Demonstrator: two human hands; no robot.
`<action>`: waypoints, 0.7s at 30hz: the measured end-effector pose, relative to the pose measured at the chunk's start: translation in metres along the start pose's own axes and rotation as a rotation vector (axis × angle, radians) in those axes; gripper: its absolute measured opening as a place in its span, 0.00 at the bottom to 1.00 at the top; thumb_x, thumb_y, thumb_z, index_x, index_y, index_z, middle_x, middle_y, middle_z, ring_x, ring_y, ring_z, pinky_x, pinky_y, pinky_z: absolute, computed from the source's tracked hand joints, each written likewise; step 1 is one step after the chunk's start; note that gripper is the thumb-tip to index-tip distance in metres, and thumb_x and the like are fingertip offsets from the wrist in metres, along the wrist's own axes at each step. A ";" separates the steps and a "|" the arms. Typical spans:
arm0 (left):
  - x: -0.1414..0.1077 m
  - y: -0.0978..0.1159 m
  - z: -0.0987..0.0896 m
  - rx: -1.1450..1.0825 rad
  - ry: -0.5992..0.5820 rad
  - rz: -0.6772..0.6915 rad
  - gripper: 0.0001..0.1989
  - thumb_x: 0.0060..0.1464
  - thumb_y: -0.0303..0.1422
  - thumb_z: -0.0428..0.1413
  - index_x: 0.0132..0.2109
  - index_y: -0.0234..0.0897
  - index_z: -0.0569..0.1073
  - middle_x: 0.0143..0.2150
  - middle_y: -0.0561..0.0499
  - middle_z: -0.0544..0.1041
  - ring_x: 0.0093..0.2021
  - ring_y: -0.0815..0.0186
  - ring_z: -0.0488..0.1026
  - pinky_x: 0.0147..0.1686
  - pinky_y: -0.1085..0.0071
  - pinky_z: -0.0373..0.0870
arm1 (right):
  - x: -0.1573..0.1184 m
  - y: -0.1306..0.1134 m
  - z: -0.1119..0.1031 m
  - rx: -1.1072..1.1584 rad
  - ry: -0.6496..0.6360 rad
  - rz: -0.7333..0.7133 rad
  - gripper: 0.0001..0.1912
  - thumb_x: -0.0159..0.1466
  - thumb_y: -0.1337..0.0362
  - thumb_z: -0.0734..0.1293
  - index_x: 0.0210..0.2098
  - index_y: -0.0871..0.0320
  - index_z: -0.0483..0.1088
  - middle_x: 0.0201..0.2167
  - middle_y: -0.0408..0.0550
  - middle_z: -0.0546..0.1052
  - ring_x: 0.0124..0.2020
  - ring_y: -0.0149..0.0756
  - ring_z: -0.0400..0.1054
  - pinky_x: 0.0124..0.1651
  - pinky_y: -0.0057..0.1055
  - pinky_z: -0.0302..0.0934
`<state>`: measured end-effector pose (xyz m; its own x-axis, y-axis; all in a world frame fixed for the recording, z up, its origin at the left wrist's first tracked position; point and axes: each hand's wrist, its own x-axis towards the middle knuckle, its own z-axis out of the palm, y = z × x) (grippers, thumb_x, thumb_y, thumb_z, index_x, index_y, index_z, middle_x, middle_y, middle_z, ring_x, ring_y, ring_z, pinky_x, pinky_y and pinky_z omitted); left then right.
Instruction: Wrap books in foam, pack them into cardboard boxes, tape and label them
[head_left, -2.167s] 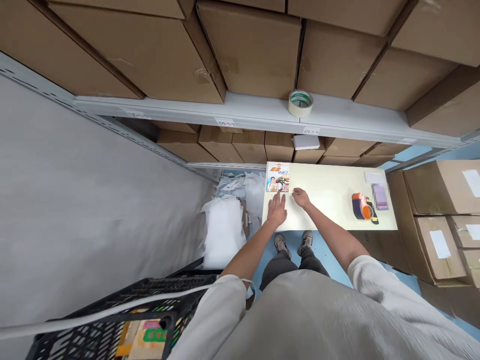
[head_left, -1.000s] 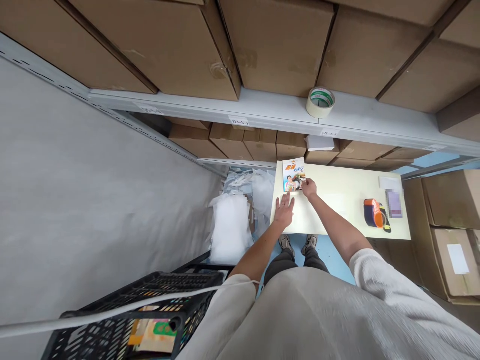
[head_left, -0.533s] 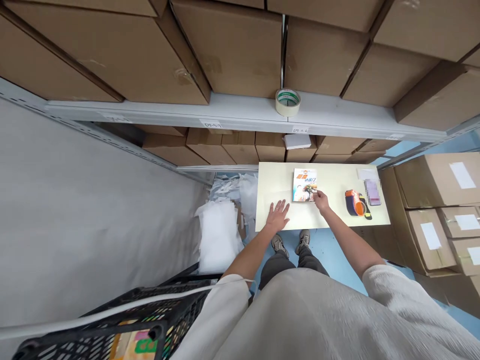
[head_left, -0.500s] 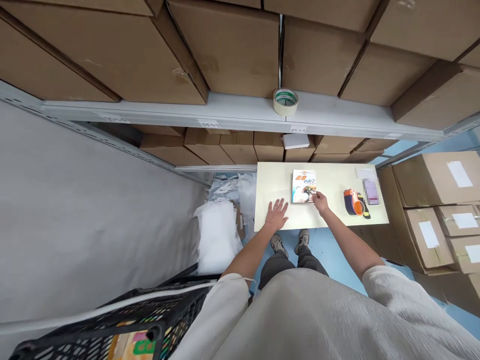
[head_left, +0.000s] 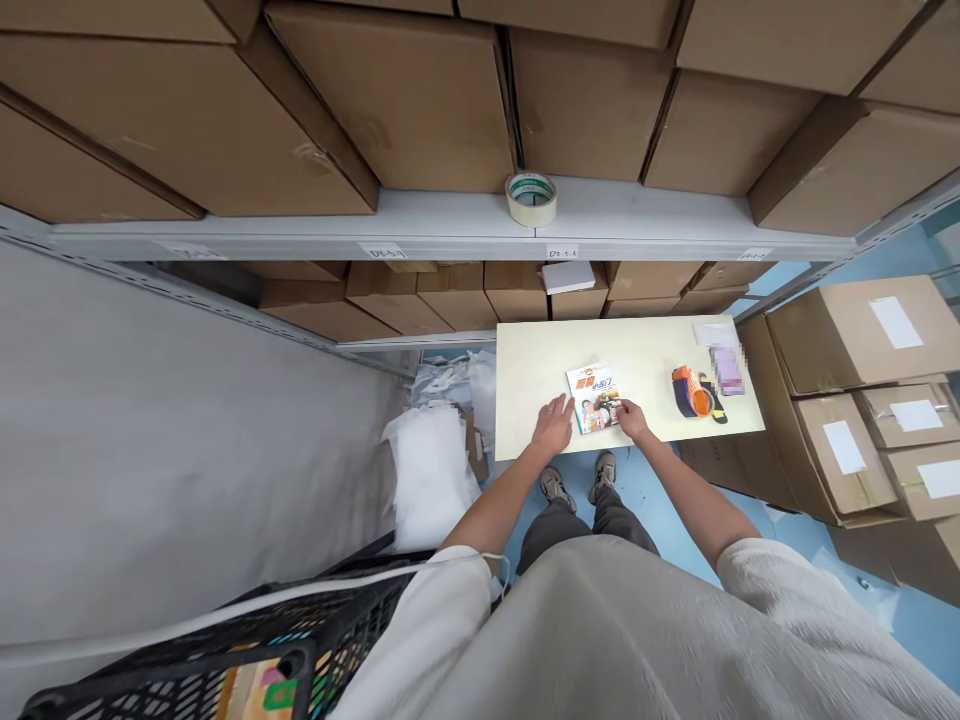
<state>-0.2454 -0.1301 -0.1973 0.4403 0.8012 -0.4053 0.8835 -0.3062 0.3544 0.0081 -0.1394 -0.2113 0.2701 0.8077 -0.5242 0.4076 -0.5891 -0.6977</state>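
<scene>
A book [head_left: 592, 400] with a white cover, orange and blue lettering and a colourful picture lies slightly turned on the pale tabletop [head_left: 525, 350]. At its lower right edge, my right hand [head_left: 632, 420] pinches the cover between thumb and fingers. My left hand [head_left: 553, 427] rests on the tabletop at the book's left side, fingers stretched out and fingertips at or very near its edge. To the right lies an orange and dark blue tape dispenser [head_left: 691, 392], with a black item partly behind it.
A purple, blurred item [head_left: 727, 370] lies near the table's right end. A tape roll [head_left: 531, 199] sits on the shelf [head_left: 450, 205] ahead, below large cartons [head_left: 405, 100]. White packing sheets [head_left: 427, 470] are at left, above a black crate [head_left: 337, 650]. More cartons [head_left: 847, 450] stand at right.
The book has come nearer to me and turned a little. My left hand has moved from the bare tabletop to the book's left edge, its fingers less spread. My right hand still grips the book.
</scene>
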 end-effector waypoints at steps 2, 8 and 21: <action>0.001 0.013 0.000 -0.021 -0.009 0.028 0.36 0.71 0.33 0.46 0.83 0.38 0.52 0.85 0.41 0.52 0.82 0.48 0.54 0.78 0.51 0.53 | 0.001 0.005 -0.003 0.033 0.005 0.016 0.23 0.62 0.61 0.59 0.50 0.59 0.79 0.45 0.52 0.86 0.46 0.44 0.79 0.50 0.35 0.73; 0.008 0.032 0.004 -0.049 -0.074 0.034 0.38 0.71 0.33 0.48 0.83 0.38 0.50 0.85 0.37 0.49 0.81 0.45 0.55 0.75 0.49 0.57 | 0.006 0.014 -0.012 0.030 0.051 0.022 0.20 0.61 0.61 0.63 0.48 0.57 0.80 0.42 0.50 0.85 0.44 0.44 0.79 0.47 0.35 0.73; 0.015 0.029 0.019 -0.081 0.000 0.020 0.41 0.66 0.29 0.52 0.82 0.38 0.52 0.85 0.34 0.47 0.80 0.41 0.57 0.72 0.49 0.61 | 0.007 0.016 -0.015 -0.151 0.050 -0.092 0.20 0.64 0.62 0.64 0.53 0.56 0.79 0.29 0.44 0.80 0.36 0.43 0.75 0.44 0.34 0.68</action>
<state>-0.2105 -0.1367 -0.2094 0.4579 0.7951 -0.3977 0.8587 -0.2798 0.4293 0.0294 -0.1426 -0.2184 0.2668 0.8603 -0.4343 0.5580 -0.5053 -0.6583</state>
